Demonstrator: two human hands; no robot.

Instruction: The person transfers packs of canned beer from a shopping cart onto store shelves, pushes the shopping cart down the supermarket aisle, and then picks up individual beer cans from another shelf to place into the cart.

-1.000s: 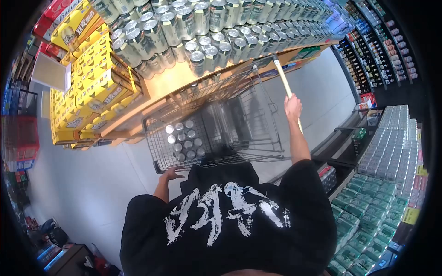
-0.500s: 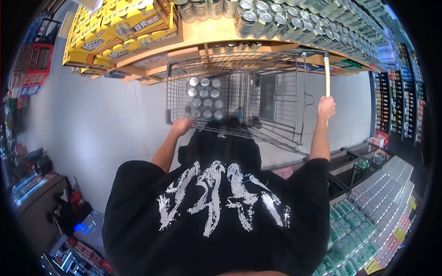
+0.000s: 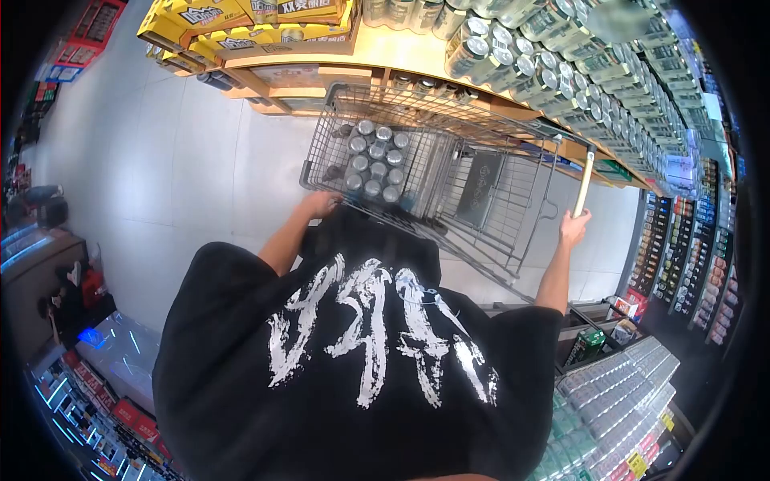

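A wire shopping cart (image 3: 497, 208) stands across in front of my body. My right hand (image 3: 573, 227) is wrapped round the pale handle bar (image 3: 585, 186) at the cart's right end. Over on the left, my left hand (image 3: 322, 204) is closed on the near rim of the basket, close to its front corner; the fingers are partly hidden. Inside the basket sits a pack of silver-topped cans (image 3: 376, 170), upright in rows. A dark panel with lettering (image 3: 480, 188) is fixed at the child-seat part.
Along the far side runs a wooden shelf (image 3: 393, 50) with yellow cartons (image 3: 281, 38) and rows of cans (image 3: 553, 76). Stacked can packs (image 3: 618, 393) stand at the lower right. Tiled floor (image 3: 184, 152) stretches to the left. Bottle shelves (image 3: 682, 248) rise on the right.
The view has swung, and the cart now appears rotated clockwise, its handle end lower in view. Both hands have kept their hold on it.
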